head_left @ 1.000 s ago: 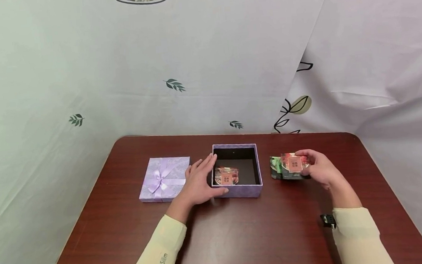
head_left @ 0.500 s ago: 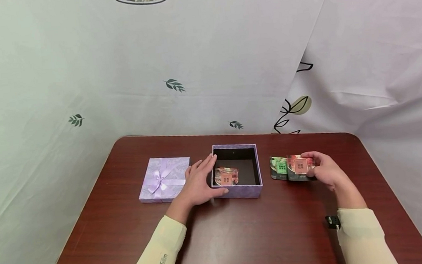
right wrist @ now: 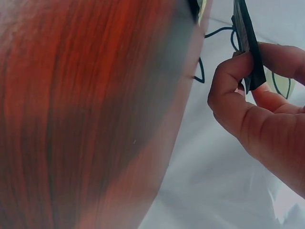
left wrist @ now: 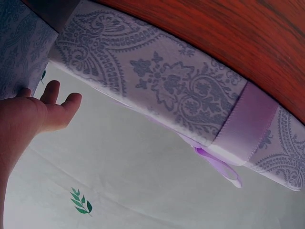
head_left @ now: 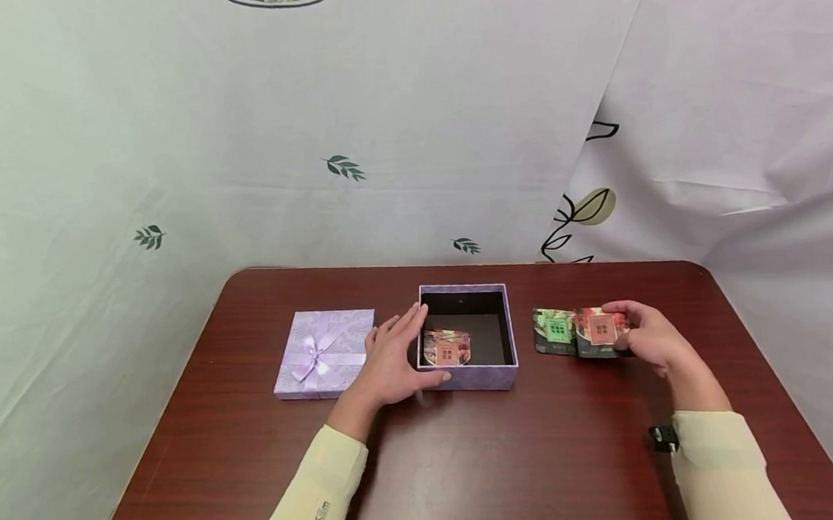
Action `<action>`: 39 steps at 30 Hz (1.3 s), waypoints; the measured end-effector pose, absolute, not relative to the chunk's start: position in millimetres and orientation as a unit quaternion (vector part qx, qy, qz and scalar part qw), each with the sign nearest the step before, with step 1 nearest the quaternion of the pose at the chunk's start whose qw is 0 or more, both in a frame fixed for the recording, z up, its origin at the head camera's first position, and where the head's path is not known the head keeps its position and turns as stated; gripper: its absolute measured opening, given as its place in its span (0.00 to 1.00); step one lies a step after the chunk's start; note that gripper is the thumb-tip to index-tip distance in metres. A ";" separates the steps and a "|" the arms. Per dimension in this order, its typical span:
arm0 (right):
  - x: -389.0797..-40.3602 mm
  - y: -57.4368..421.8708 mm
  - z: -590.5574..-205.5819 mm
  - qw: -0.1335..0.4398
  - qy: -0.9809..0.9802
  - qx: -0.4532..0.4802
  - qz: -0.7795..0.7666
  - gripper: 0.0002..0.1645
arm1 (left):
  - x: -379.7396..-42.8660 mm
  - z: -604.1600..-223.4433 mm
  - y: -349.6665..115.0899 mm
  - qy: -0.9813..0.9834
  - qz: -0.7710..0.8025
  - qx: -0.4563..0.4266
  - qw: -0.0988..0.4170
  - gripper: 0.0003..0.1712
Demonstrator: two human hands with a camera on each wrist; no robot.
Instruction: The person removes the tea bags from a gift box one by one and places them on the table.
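Note:
My left hand (head_left: 398,356) rests at the left side of the purple gift box (head_left: 482,377), fingers extended toward its left rim and thumb at its front wall. Inside the box, at the front left, lies a packet with a red label (head_left: 447,349). On the right, my right hand (head_left: 654,338) pinches the right edge of a dark packet with a red label (head_left: 603,331); thumb and fingers grip it edge-on in the right wrist view (right wrist: 249,43). A packet with a green label (head_left: 556,330) lies just left of it, its right edge partly covered.
The purple patterned lid (head_left: 333,331) with a ribbon bow lies left of the box, close to my left hand. All this stands on a reddish-brown wooden table (head_left: 472,470). A white printed cloth (head_left: 412,128) hangs behind the table's far edge.
My right hand has moved right and slightly toward me with the red-labelled packet, uncovering more of the green-labelled one. My left hand and the box have not moved.

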State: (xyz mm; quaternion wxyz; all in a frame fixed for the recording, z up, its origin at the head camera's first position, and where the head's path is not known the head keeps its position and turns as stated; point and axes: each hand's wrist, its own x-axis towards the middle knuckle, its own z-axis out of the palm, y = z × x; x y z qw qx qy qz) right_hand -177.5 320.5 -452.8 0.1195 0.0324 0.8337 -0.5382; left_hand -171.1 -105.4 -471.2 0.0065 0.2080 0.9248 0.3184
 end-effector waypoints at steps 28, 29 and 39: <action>-184.9 341.8 -463.2 0.137 0.844 0.046 -0.517 0.40 | -171.5 -474.7 -106.3 0.927 0.311 0.208 0.002 0.64; -185.0 342.3 -463.4 0.138 0.843 0.046 -0.517 0.40 | -171.6 -474.7 -106.3 0.928 0.310 0.208 0.002 0.64; -186.8 345.3 -467.3 0.143 0.851 0.048 -0.502 0.38 | -171.9 -473.0 -105.9 0.928 0.309 0.208 0.003 0.64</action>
